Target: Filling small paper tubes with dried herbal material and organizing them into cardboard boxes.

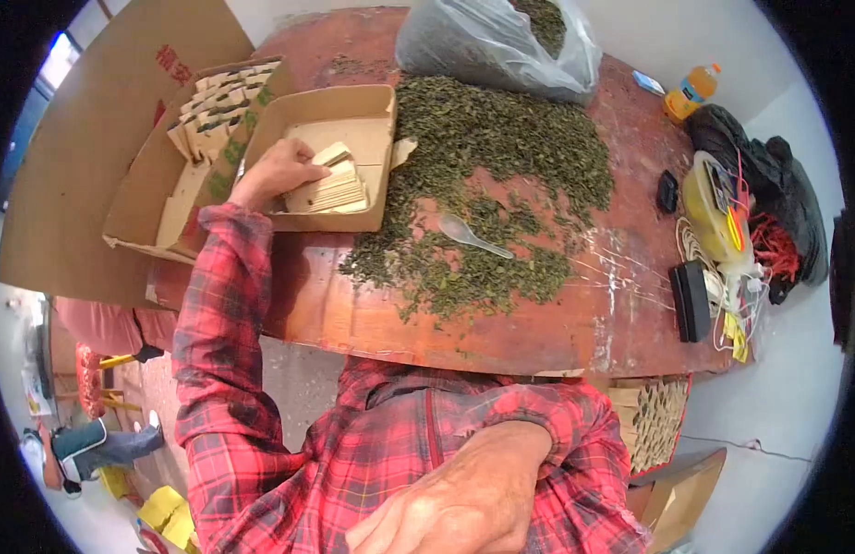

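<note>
My left hand (285, 173) reaches into a shallow cardboard box (323, 221), its fingertips on the top of a stack of small flat paper packets (337, 194). Whether it grips one cannot be told. Close to the camera, before my chest, is my right hand (455, 492), back upward; its fingers are cut off by the lower picture edge. Right of the box, dried leaves (496, 124) lie spread on the red table (469, 346), with a clear plastic spoon (472, 237) on them.
Filled paper packets (226, 104) stand in a larger carton (143, 187) at left. A plastic bag of leaves (469, 45) sits at the back. An orange drink bottle (690, 93), cables and a black case (689, 301) lie at right. Another person (98, 443) is at lower left.
</note>
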### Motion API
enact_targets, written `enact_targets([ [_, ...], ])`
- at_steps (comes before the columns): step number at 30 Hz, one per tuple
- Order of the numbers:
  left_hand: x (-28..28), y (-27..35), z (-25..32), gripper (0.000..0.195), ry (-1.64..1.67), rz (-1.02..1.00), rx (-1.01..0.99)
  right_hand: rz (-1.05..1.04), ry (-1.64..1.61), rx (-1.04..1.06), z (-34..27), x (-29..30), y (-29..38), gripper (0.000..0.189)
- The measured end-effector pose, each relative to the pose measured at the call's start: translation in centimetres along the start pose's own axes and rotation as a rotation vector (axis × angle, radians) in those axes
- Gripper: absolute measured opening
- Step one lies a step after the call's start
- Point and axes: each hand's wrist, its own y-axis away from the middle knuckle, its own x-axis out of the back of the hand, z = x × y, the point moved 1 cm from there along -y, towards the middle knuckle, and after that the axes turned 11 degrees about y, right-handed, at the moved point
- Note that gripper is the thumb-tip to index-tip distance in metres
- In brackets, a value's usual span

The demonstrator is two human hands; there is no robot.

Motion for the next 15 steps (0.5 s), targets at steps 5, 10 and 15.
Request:
enact_targets([
  [5,0.2,0.6,0.8,0.056,-0.031,0.012,-0.014,0.008,0.116,-0.027,0.8,-1.2,2.4,0.045],
  [10,0.3,1.4,0.8,0.044,-0.014,0.009,-0.096,0.068,0.417,-0.041,-2.5,2.4,2.9,0.027],
  [15,0.6,1.6,0.5,0.044,-0.021,-0.035,-0.175,0.207,0.566,-0.127,-1.8,2.9,4.2,0.023],
])
